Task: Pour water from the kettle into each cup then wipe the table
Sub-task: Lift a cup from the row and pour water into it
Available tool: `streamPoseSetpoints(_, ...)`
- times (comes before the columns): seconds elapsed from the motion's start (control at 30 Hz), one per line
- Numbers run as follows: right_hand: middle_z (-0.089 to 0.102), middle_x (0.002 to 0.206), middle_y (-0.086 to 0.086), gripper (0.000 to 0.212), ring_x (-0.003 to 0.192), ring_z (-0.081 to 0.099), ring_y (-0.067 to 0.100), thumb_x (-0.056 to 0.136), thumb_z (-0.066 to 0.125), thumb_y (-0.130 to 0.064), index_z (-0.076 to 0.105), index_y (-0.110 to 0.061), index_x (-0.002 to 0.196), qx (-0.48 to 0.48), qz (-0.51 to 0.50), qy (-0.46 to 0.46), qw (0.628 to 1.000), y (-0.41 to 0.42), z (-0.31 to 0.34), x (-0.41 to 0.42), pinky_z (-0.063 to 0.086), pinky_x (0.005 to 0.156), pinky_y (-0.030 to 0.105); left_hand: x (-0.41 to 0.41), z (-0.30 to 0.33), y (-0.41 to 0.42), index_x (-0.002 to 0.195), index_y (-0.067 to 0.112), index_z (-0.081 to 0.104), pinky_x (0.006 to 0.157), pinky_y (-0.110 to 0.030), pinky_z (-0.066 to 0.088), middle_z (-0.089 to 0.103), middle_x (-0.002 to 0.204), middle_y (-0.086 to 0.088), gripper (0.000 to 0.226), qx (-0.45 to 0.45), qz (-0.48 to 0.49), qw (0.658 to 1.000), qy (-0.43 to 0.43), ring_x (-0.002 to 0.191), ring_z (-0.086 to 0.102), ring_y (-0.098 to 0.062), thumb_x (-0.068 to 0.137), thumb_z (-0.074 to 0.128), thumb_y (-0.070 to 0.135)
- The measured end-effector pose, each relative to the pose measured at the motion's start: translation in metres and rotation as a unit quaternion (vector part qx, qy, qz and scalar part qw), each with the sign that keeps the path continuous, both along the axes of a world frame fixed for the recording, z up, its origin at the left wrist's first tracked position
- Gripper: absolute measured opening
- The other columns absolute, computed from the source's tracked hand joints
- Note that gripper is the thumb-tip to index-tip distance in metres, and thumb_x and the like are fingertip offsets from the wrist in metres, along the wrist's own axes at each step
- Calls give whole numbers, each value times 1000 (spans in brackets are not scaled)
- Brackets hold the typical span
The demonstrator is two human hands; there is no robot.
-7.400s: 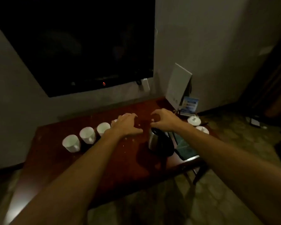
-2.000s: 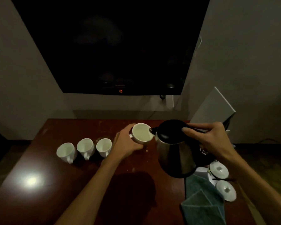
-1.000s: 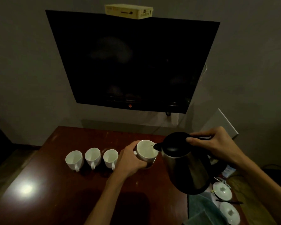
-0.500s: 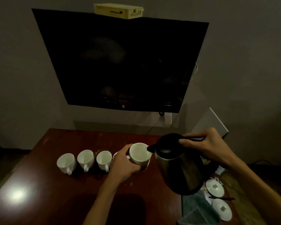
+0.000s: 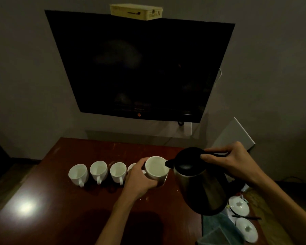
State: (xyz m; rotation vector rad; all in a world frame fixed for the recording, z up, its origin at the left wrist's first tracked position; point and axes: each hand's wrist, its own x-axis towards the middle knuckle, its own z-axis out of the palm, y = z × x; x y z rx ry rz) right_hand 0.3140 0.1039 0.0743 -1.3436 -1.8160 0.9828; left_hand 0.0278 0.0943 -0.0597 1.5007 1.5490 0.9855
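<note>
My right hand (image 5: 231,160) grips the black handle of a steel kettle (image 5: 200,186) with a black lid, tilted left so its spout hangs over a white cup (image 5: 155,167). My left hand (image 5: 140,179) holds that cup from the side. Three more white cups (image 5: 98,170) stand in a row to the left on the dark red table (image 5: 60,209). Behind my left hand the rim of another cup (image 5: 132,167) peeks out. A folded teal cloth (image 5: 217,228) lies at the table's near right.
Two white cup lids (image 5: 238,205) lie to the right of the cloth. A black TV (image 5: 140,68) hangs on the wall behind the table, a beige box on top. A white board (image 5: 235,133) leans at the back right.
The kettle stays tilted at the held cup. Cup and kettle keep their positions relative to each other; only the view has shifted slightly.
</note>
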Motion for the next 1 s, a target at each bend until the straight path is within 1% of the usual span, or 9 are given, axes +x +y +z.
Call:
streamPoseSetpoints(0.07, 80, 90, -11, 37, 84, 77, 8, 68, 78, -42, 78, -25, 100, 0, 2, -6, 1000, -1, -1, 0, 62, 77, 24, 0, 2, -1, 126, 35, 47, 74, -6, 40, 53, 109, 25, 83, 3, 0, 1000, 1, 100, 50, 11, 58, 93, 30)
streamPoseSetpoints(0.13, 80, 89, -11, 37, 83, 77, 8, 68, 78, -41, 78, -24, 101, -3, -3, -6, 1000, -2, -2, 0, 63, 79, 26, -1, 2, -2, 125, 37, 47, 75, -6, 40, 53, 109, 25, 82, 5, 1, 1000, 1, 101, 52, 8, 57, 93, 32)
streamPoseSetpoints(0.3, 80, 88, -10, 36, 83, 77, 10, 66, 78, -43, 78, -28, 98, -4, -3, -1, 1000, -5, -1, -2, 63, 79, 27, -1, 1, -3, 132, 30, 49, 78, -6, 40, 53, 112, 21, 86, 3, 4, 1000, -2, 104, 51, 2, 58, 93, 30)
streamPoseSetpoints(0.4, 80, 88, -10, 43, 83, 77, 9, 64, 78, -46, 79, -25, 101, -4, -7, -9, 1000, -6, 0, -2, 63, 76, 29, -1, -1, -3, 133, 30, 49, 82, -10, 40, 56, 118, 16, 89, 1, 12, 1000, -3, 110, 53, -2, 56, 93, 32)
streamPoseSetpoints(0.5, 81, 91, -8, 50, 84, 77, 10, 63, 78, -48, 79, -20, 105, -2, -9, -15, 1000, -6, -1, 0, 62, 79, 33, 0, -2, -3, 134, 28, 49, 83, -12, 42, 56, 117, 15, 88, -2, 14, 1000, -6, 112, 53, -5, 58, 93, 25)
streamPoseSetpoints(0.63, 80, 91, -11, 47, 86, 77, 10, 62, 77, -52, 79, -26, 101, -2, -1, -12, 1000, -7, -1, -1, 63, 79, 30, -1, -4, -5, 132, 29, 49, 91, -20, 46, 57, 116, 17, 86, 3, 12, 1000, -4, 114, 55, -6, 57, 92, 26)
streamPoseSetpoints(0.7, 80, 93, -11, 50, 87, 77, 9, 62, 77, -54, 80, -24, 102, 2, -3, -18, 1000, -7, -1, -1, 63, 80, 32, -1, -4, -5, 133, 28, 49, 95, -24, 47, 56, 117, 16, 87, 1, 11, 1000, -3, 114, 53, -6, 57, 92, 28)
streamPoseSetpoints(0.83, 80, 94, -10, 53, 88, 77, 9, 63, 78, -53, 80, -19, 104, 6, -7, -23, 1000, -8, 0, -1, 62, 85, 40, 0, -1, -6, 134, 28, 48, 97, -27, 47, 55, 118, 15, 89, -3, 11, 1000, -3, 114, 52, -6, 58, 93, 29)
streamPoseSetpoints(1.0, 80, 92, -12, 53, 86, 76, 7, 62, 77, -53, 80, -21, 104, 1, -8, -27, 1000, -11, 1, -1, 63, 85, 38, -1, -3, -9, 135, 25, 49, 97, -27, 48, 58, 122, 11, 88, -2, 8, 1000, -2, 114, 55, -7, 58, 92, 28)
